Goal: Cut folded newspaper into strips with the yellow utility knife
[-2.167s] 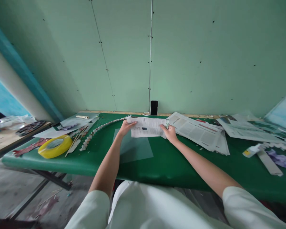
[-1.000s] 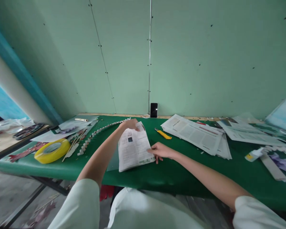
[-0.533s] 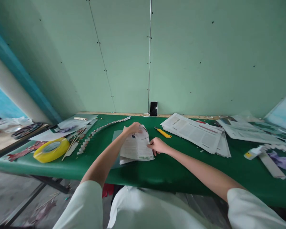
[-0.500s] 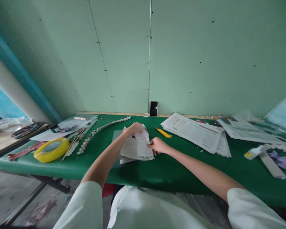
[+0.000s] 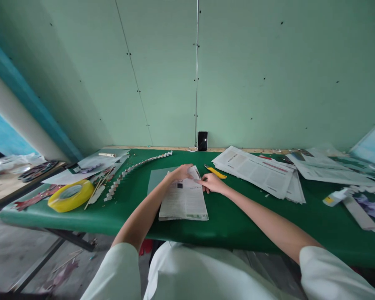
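Observation:
A folded stack of newspaper (image 5: 183, 203) lies on the green tabletop in front of me, partly over a translucent sheet (image 5: 154, 180). My left hand (image 5: 181, 171) is at its top edge, fingers bent over the paper and partly hidden. At the upper right edge, my right hand (image 5: 211, 182) pinches the paper between thumb and fingers. Just behind the right hand lies a yellow utility knife (image 5: 217, 172).
More newspaper sheets (image 5: 253, 171) are piled to the right, with a small glue bottle (image 5: 335, 197) beyond them. A yellow tape roll (image 5: 71, 196) and a zigzag folded paper strip (image 5: 129, 170) lie left. A phone (image 5: 203, 141) leans on the wall.
My right hand has moved up along the paper's right edge. The newspaper now lies flatter and reaches closer to me; the left hand has shifted only slightly.

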Available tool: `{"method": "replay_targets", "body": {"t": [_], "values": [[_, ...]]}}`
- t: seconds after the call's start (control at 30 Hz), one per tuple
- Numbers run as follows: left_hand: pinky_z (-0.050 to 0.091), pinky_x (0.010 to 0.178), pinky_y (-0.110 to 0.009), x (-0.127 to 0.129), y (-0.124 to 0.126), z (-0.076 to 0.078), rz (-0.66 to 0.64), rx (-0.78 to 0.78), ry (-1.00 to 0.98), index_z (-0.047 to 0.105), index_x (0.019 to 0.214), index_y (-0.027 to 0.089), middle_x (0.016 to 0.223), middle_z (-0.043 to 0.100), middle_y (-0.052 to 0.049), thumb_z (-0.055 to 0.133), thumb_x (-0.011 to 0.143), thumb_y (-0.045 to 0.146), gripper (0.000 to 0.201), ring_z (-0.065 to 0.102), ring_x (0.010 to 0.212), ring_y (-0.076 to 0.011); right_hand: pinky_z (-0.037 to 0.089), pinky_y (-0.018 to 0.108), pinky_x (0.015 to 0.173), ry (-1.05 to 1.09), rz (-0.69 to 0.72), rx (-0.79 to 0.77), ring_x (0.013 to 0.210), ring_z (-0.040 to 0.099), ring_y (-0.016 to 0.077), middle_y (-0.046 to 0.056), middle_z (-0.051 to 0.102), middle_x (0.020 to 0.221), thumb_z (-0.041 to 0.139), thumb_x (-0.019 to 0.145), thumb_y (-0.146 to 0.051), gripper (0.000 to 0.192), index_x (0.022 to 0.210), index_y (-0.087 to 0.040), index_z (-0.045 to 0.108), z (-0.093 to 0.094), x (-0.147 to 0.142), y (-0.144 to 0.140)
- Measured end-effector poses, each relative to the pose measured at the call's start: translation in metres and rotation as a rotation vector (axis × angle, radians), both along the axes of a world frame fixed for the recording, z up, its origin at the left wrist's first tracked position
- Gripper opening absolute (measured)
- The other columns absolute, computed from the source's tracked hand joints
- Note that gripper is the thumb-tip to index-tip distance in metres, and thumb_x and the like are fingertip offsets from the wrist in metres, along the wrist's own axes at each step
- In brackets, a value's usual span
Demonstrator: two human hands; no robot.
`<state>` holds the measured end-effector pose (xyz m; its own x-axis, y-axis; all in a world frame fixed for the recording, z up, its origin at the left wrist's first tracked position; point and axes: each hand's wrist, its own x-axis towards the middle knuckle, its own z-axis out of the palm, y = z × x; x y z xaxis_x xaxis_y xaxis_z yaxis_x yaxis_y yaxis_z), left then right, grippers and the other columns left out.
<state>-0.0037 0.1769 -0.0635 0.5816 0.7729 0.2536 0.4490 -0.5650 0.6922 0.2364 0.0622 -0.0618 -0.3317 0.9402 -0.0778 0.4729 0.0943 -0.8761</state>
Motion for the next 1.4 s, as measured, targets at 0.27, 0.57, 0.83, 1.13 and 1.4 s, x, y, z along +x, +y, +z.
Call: {"method": "replay_targets", "body": {"t": [0.27, 0.57, 0.83, 1.13, 1.4], "values": [[0.058, 0.094, -0.046, 0.012, -0.025, 0.014, -0.131, -0.066, 0.078, 0.063, 0.146, 0.023, 0.127, 0.075, -0.014, 0.096, 0.071, 0.044, 0.085, 0.074, 0.111, -0.0385, 0.028, 0.027, 0.052, 0.051, 0.020, 0.177, 0.050, 0.042, 0.0141, -0.004, 0.049, 0.052, 0.072, 0.081, -0.087, 0.071, 0.056, -0.025, 0.049, -0.010, 0.007, 0.012], [0.037, 0.126, -0.064, -0.027, -0.011, 0.006, 0.387, 0.018, -0.201, 0.054, 0.159, 0.017, 0.162, 0.054, -0.027, 0.102, 0.066, 0.053, 0.111, 0.044, 0.155, -0.0514, 0.031, 0.028, 0.052, 0.172, -0.257, 0.302, 0.048, 0.042, 0.0146, -0.002, 0.049, 0.048, 0.073, 0.077, -0.088, 0.071, 0.054, -0.026, 0.048, -0.008, 0.051, 0.024], [0.064, 0.097, -0.055, -0.026, -0.024, 0.009, -0.028, -0.535, -0.407, 0.079, 0.132, 0.017, 0.133, 0.079, -0.022, 0.097, 0.075, 0.068, 0.078, 0.076, 0.121, -0.0450, 0.036, 0.030, 0.052, 0.331, -0.476, 0.385, 0.052, 0.047, 0.0163, 0.000, 0.053, 0.052, 0.074, 0.079, -0.085, 0.066, 0.060, -0.024, 0.056, -0.009, 0.063, 0.026], [0.065, 0.089, -0.050, -0.024, -0.023, 0.003, 0.048, -0.429, -0.436, 0.082, 0.128, 0.017, 0.126, 0.083, -0.017, 0.097, 0.070, 0.075, 0.083, 0.080, 0.109, -0.0408, 0.042, 0.030, 0.050, 0.529, -0.355, 0.226, 0.054, 0.054, 0.0173, 0.002, 0.064, 0.061, 0.085, 0.073, -0.081, 0.061, 0.071, -0.023, 0.066, -0.016, 0.054, 0.026], [0.065, 0.087, -0.047, -0.022, -0.023, 0.003, 0.051, -0.432, -0.497, 0.082, 0.126, 0.016, 0.124, 0.083, -0.017, 0.097, 0.074, 0.068, 0.075, 0.081, 0.103, -0.0374, 0.047, 0.036, 0.051, 0.309, -0.296, 0.286, 0.052, 0.062, 0.0245, 0.011, 0.071, 0.059, 0.079, 0.084, -0.077, 0.060, 0.059, -0.023, 0.069, -0.016, 0.055, 0.023]]}}
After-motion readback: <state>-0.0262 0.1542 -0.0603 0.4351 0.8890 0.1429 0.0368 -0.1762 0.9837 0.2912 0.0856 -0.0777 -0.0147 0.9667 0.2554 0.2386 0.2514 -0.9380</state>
